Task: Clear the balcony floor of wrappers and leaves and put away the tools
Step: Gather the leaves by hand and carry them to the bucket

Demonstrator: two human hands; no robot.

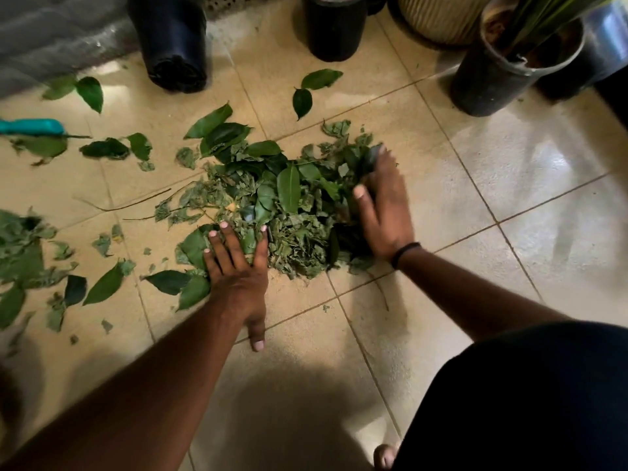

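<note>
Both hands, left hand (238,273) and right hand (380,212), are pressing flat-fingered against the leaf pile (289,205); black plant pots (333,28) and a teal-handled tool (34,126) are sitting nearby.

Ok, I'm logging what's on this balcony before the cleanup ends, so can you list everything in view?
leaf pile: one, green, mid-floor between the hands
loose leaves: many, green, scattered left and behind the pile
twigs: a few, brown, left of the pile
teal tool: one, teal handle, left edge, partly cut off
dark roll: one, black, upright at the back left
black pots: two, back centre and back right
ribbed pot: one, cream, back
tiled floor: beige, glossy
wristband: one, black, right wrist
left hand: flat on the pile's near edge
right hand: against the pile's right side, blurred
bare toes: bottom edge
</note>
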